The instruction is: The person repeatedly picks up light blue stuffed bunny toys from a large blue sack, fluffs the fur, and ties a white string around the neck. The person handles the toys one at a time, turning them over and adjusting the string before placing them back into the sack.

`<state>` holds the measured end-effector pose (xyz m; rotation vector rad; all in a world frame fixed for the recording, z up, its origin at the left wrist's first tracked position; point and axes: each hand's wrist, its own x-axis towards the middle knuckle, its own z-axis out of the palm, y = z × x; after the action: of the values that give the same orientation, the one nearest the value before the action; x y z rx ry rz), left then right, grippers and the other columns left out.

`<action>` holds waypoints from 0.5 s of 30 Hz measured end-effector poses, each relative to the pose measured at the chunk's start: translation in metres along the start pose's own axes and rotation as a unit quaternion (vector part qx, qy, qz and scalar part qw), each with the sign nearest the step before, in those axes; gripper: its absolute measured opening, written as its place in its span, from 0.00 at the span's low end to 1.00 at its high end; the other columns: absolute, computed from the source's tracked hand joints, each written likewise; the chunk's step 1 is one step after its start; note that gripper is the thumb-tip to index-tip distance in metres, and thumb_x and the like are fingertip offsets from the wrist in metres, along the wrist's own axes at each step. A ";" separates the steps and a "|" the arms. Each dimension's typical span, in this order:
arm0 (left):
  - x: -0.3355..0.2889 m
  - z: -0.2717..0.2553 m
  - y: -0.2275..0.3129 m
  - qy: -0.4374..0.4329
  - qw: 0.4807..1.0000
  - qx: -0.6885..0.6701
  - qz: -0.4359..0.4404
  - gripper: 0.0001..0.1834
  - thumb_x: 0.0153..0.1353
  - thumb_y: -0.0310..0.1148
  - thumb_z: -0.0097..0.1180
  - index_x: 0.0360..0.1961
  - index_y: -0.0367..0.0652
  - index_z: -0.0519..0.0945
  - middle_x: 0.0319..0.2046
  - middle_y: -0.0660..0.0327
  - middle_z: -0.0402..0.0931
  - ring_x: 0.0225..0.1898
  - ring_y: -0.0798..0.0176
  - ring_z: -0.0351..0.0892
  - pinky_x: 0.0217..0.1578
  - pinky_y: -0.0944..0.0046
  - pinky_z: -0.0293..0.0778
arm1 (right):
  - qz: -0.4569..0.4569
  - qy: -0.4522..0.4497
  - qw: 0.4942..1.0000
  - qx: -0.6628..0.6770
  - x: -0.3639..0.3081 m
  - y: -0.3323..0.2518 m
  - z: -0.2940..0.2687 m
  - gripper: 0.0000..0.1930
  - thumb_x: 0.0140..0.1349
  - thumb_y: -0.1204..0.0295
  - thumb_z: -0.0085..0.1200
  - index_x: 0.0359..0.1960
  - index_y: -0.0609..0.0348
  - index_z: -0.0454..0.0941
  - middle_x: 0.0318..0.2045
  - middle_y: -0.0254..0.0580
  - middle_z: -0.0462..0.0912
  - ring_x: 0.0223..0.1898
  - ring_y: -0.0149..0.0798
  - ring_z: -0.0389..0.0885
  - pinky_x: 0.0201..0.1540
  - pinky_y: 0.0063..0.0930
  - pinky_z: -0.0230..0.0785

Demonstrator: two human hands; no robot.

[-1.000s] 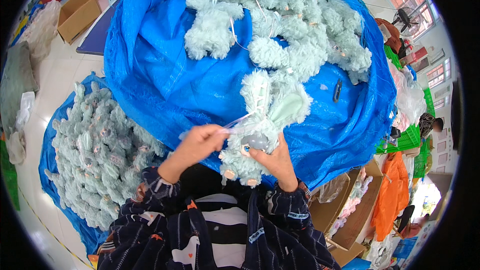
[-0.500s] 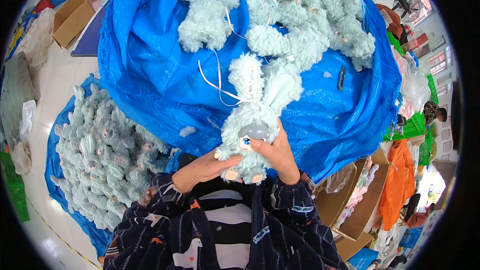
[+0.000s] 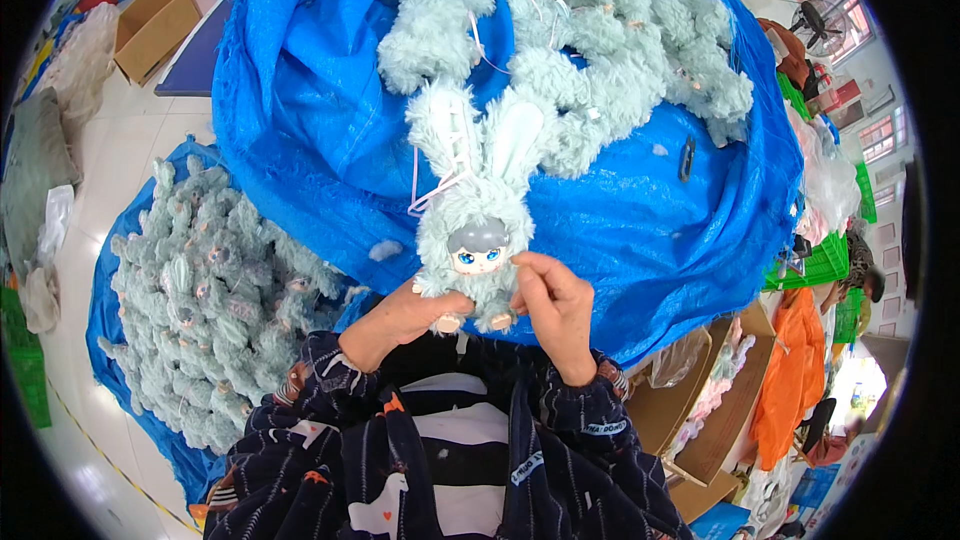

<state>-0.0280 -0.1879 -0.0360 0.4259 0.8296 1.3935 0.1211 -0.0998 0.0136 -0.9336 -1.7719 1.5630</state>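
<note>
Left hand (image 3: pixel 398 322) is gripping the rabbit-hooded doll (image 3: pixel 472 208) from seven o'clock, by the near edge of the blue sheet (image 3: pixel 650 230); pale ribbon (image 3: pixel 440 190) is dangling at ten. Right hand (image 3: pixel 558 308) is curling at four — no longer covering the face (image 3: pixel 480 259), now showing plainly — though any pinching is unclear.

L head cam, wide FOV, looks dn @ hands (image 3: pixel 553 302).

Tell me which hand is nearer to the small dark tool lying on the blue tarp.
Right. The right hand is at the side of the plush doll, below and left of the dark tool; the left hand is farther left, holding the doll's lower body.
</note>
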 end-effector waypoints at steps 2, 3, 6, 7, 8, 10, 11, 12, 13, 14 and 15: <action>-0.001 -0.001 0.001 0.001 0.999 0.032 0.024 0.22 0.45 0.20 0.52 0.46 0.38 0.71 0.36 0.60 0.74 0.35 0.66 0.74 0.33 0.68 0.70 | 0.102 0.012 0.985 0.141 0.002 0.000 -0.001 0.09 0.59 0.74 0.46 0.38 0.65 0.74 0.16 0.36 0.73 0.17 0.25 0.69 0.19 0.17 0.60; 0.000 -0.008 0.008 -0.037 0.998 0.045 -0.017 0.27 0.47 0.21 0.52 0.52 0.37 0.65 0.45 0.60 0.70 0.45 0.66 0.70 0.43 0.67 0.68 | 0.138 -0.006 0.957 0.257 0.009 0.002 -0.002 0.10 0.60 0.73 0.44 0.41 0.64 0.72 0.16 0.34 0.71 0.15 0.24 0.66 0.18 0.15 0.57; -0.003 -0.002 0.016 -0.010 1.000 0.004 0.018 0.26 0.47 0.21 0.52 0.51 0.36 0.66 0.44 0.60 0.71 0.43 0.66 0.71 0.42 0.67 0.68 | 0.073 0.049 0.981 0.172 -0.001 -0.003 0.003 0.11 0.60 0.73 0.44 0.42 0.65 0.70 0.17 0.35 0.72 0.16 0.24 0.67 0.20 0.16 0.59; -0.004 -0.005 0.015 0.000 1.000 -0.016 0.026 0.25 0.47 0.21 0.53 0.50 0.36 0.67 0.43 0.60 0.72 0.43 0.66 0.72 0.43 0.67 0.68 | -0.017 0.028 0.997 0.070 -0.003 -0.002 -0.001 0.11 0.57 0.74 0.49 0.41 0.63 0.71 0.19 0.37 0.74 0.16 0.26 0.69 0.19 0.18 0.62; -0.005 -0.010 0.012 0.010 1.000 -0.011 0.023 0.25 0.47 0.21 0.52 0.50 0.36 0.67 0.43 0.59 0.72 0.43 0.65 0.72 0.43 0.67 0.68 | -0.059 -0.012 0.998 -0.028 -0.006 -0.006 0.002 0.11 0.55 0.74 0.50 0.41 0.62 0.72 0.19 0.38 0.74 0.16 0.28 0.70 0.20 0.19 0.63; -0.005 -0.017 0.006 0.026 1.000 -0.002 0.017 0.24 0.48 0.20 0.52 0.50 0.37 0.67 0.44 0.59 0.72 0.44 0.65 0.72 0.44 0.66 0.68 | -0.144 -0.083 0.960 -0.226 -0.011 -0.018 0.008 0.12 0.51 0.75 0.54 0.39 0.60 0.72 0.19 0.39 0.75 0.17 0.31 0.73 0.20 0.22 0.65; -0.004 -0.008 0.007 0.048 0.998 -0.012 0.031 0.24 0.47 0.20 0.53 0.49 0.37 0.68 0.43 0.59 0.72 0.43 0.65 0.72 0.42 0.66 0.68 | -0.193 -0.065 0.945 -0.255 -0.011 -0.011 0.013 0.12 0.48 0.77 0.56 0.37 0.60 0.73 0.18 0.39 0.74 0.17 0.30 0.74 0.20 0.22 0.66; -0.009 -0.005 0.003 0.047 0.997 -0.022 0.059 0.23 0.47 0.20 0.53 0.48 0.37 0.69 0.41 0.59 0.73 0.40 0.65 0.73 0.39 0.67 0.69 | -0.241 -0.047 0.927 -0.282 -0.012 0.000 0.021 0.12 0.45 0.79 0.57 0.34 0.59 0.74 0.17 0.40 0.74 0.18 0.29 0.75 0.21 0.22 0.67; -0.009 -0.005 0.003 0.064 0.996 -0.010 0.057 0.23 0.47 0.20 0.54 0.47 0.37 0.69 0.41 0.60 0.72 0.40 0.65 0.73 0.38 0.68 0.69 | -0.261 -0.033 0.923 -0.280 -0.010 0.003 0.024 0.10 0.46 0.79 0.56 0.32 0.60 0.72 0.17 0.42 0.73 0.17 0.32 0.75 0.21 0.23 0.67; -0.008 -0.006 0.003 0.078 0.995 0.002 0.054 0.22 0.47 0.21 0.54 0.47 0.37 0.69 0.41 0.60 0.72 0.40 0.65 0.73 0.38 0.69 0.69 | -0.246 -0.008 0.940 -0.237 -0.007 0.010 0.024 0.07 0.50 0.78 0.54 0.31 0.60 0.71 0.16 0.38 0.74 0.14 0.29 0.73 0.18 0.20 0.64; -0.011 -0.008 0.005 0.060 0.992 0.068 0.083 0.22 0.47 0.20 0.55 0.47 0.37 0.70 0.40 0.60 0.73 0.39 0.66 0.73 0.37 0.70 0.69 | -0.119 -0.010 0.984 -0.130 -0.005 0.011 0.023 0.05 0.52 0.77 0.51 0.32 0.59 0.71 0.15 0.35 0.72 0.13 0.28 0.70 0.16 0.19 0.61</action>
<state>-0.0368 -0.1991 -0.0347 0.5311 1.0096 1.5332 0.1062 -0.1162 -0.0002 -0.7882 -2.0526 1.2165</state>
